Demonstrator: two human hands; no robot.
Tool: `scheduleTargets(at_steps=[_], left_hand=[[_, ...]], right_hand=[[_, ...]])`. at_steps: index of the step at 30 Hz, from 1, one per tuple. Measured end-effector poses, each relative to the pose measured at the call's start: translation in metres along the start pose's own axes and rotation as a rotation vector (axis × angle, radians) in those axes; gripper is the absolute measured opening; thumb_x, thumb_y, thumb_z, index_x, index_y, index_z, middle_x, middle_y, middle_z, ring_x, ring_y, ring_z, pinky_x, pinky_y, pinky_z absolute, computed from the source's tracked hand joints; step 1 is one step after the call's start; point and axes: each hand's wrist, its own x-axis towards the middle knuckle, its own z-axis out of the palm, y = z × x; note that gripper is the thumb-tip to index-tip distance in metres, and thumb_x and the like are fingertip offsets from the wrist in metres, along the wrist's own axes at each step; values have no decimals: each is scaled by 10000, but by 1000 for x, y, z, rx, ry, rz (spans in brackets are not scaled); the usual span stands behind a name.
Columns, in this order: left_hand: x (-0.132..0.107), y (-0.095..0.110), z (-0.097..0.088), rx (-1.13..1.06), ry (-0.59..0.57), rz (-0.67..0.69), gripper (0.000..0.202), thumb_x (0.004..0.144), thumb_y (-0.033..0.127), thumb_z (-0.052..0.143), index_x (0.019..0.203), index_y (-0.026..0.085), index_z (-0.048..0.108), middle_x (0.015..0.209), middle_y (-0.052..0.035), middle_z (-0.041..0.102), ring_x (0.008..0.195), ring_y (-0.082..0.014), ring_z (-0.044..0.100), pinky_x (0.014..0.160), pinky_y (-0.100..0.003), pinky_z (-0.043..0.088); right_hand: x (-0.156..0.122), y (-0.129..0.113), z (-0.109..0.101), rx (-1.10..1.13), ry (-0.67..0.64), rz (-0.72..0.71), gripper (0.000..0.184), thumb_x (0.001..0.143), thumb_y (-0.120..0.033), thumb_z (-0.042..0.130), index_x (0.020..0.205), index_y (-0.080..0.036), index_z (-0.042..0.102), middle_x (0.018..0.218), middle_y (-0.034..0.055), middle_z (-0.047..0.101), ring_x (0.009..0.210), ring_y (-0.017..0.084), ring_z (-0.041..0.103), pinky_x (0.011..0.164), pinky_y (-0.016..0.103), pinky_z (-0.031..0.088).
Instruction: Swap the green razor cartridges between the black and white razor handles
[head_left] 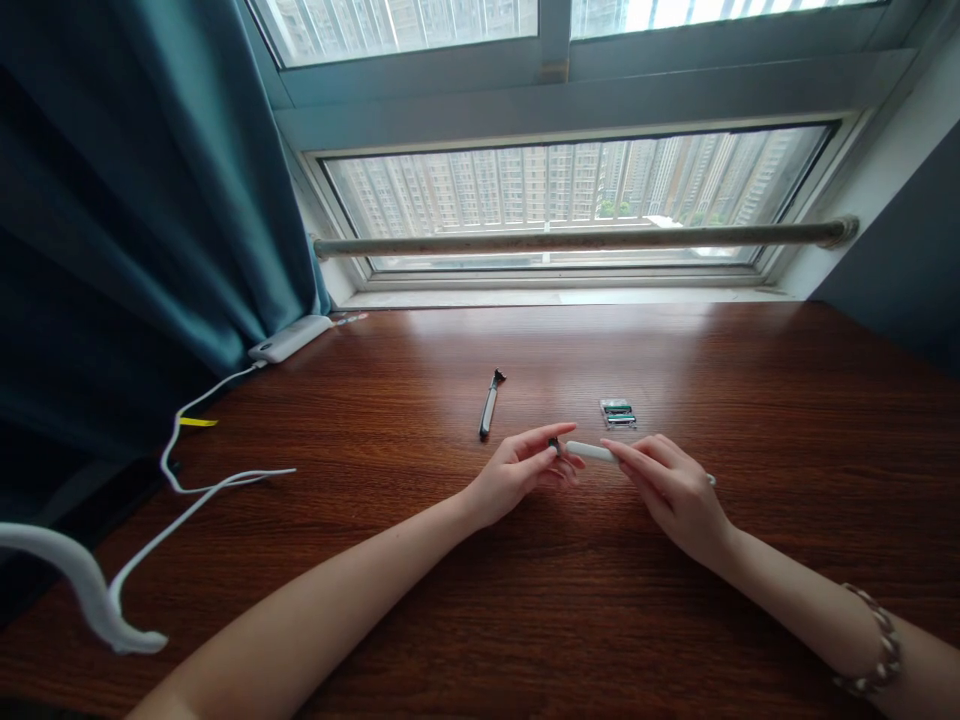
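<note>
Between the thumb and fingers of my left hand (521, 465) is a small dark piece (553, 446), too small to name. My right hand (679, 490) pinches a slim white stick (591, 451) held nearly level, its near end pointing at the dark piece with a narrow gap between them. A small white tip (711, 480) shows past the right hand's far side. Just beyond the left hand lies a grey and black razor (490, 408), head away from me. Beyond the right hand is a clear pack of razor blade cartridges (618, 414).
The brown wooden table (420, 620) reaches to a window with a horizontal rail (570, 241). At the left are a white power strip (292, 338), a white cable (225, 482), a yellow strip (199, 422), a curved white object (82, 580) and a blue curtain (172, 180).
</note>
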Motion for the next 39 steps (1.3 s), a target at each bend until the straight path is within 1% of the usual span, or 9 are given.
scheduleTargets(at_steps=[5, 7, 11, 16, 19, 26, 30, 34, 39], left_hand=[[1, 3, 0, -71, 3, 8, 631, 792, 182, 549, 1329, 285, 234, 879, -81, 629, 640, -119, 585, 652, -269, 433], [1, 4, 0, -82, 2, -7, 578, 786, 181, 559, 1290, 255, 288, 891, -101, 633, 621, -113, 585, 626, -247, 434], [2, 4, -1, -101, 27, -59, 287, 777, 215, 576, 1040, 142, 486, 931, -141, 622, 688, -128, 606, 670, -246, 457], [4, 4, -2, -188, 129, -98, 184, 772, 265, 585, 848, 98, 574, 883, -89, 615, 741, -120, 608, 692, -206, 469], [5, 4, -3, -223, 162, -124, 198, 765, 281, 593, 842, 99, 597, 839, -63, 603, 750, -124, 607, 694, -209, 477], [4, 0, -6, -235, 142, -150, 180, 794, 246, 559, 883, 95, 602, 771, -57, 588, 735, -116, 589, 756, -287, 481], [4, 0, -4, -235, 160, -156, 136, 754, 198, 607, 851, 103, 597, 820, -54, 596, 766, -137, 597, 748, -301, 483], [4, 0, -2, -219, 169, -156, 171, 696, 212, 666, 807, 102, 594, 776, -42, 601, 712, -130, 600, 715, -285, 481], [1, -1, -2, -186, 76, -205, 199, 684, 237, 677, 803, 113, 578, 738, -51, 616, 670, -151, 618, 678, -283, 472]], right_hand=[[0, 0, 1, 38, 15, 30, 364, 866, -162, 410, 1215, -237, 479, 826, 52, 550, 759, 160, 512, 678, 300, 430], [0, 0, 2, 47, 15, 35, 364, 865, -158, 413, 1215, -233, 480, 830, 52, 546, 764, 160, 508, 681, 299, 426], [0, 0, 2, 53, 21, 41, 357, 865, -159, 414, 1207, -230, 489, 841, 55, 542, 773, 161, 505, 684, 302, 423], [0, -1, 1, 57, 24, 45, 356, 870, -169, 403, 1210, -234, 486, 845, 63, 547, 778, 168, 509, 684, 308, 433], [0, -1, 1, 49, 33, 43, 349, 871, -177, 401, 1204, -232, 493, 841, 66, 552, 767, 168, 514, 675, 309, 439], [0, -1, -1, 62, 4, -3, 372, 862, -146, 408, 1215, -234, 481, 829, 56, 542, 748, 158, 501, 664, 298, 430], [0, -1, -1, 54, -36, -59, 386, 861, -142, 402, 1229, -242, 465, 828, 55, 541, 736, 154, 487, 648, 292, 428], [0, -2, -2, 33, -58, -73, 385, 866, -148, 394, 1232, -243, 462, 824, 59, 545, 742, 159, 484, 647, 295, 429], [1, -2, -2, 35, -45, -56, 372, 872, -161, 385, 1225, -243, 469, 819, 57, 547, 734, 155, 494, 644, 289, 434]])
